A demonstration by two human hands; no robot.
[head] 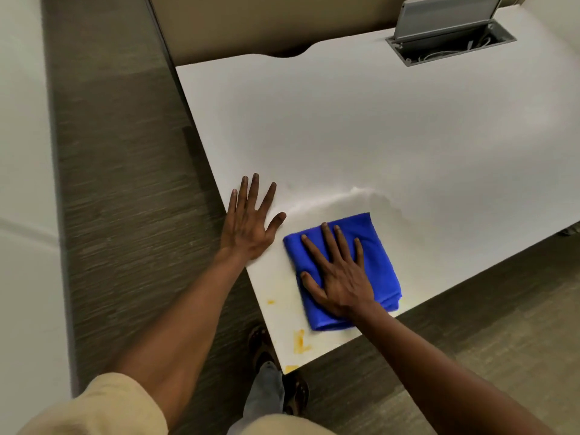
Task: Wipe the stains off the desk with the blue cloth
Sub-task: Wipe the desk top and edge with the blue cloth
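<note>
A folded blue cloth (373, 246) lies on the near corner of the white desk (376, 136). My right hand (337, 274) presses flat on the cloth with fingers spread. Flat on the desk's left edge, just left of the cloth, rests my left hand (251, 221), fingers apart and holding nothing. Yellow-orange stains mark the corner: a small spot (270, 302) left of the cloth, a larger smear (299, 342) below it, and a patch (291, 368) at the very tip. A faint wet streak (345, 196) arcs above the cloth.
An open grey cable hatch (452, 36) with wires inside sits at the desk's far right. A beige partition (251, 23) stands behind the desk. Wood-grain floor (125, 183) runs along the left and front. My feet (266, 356) stand at the desk corner.
</note>
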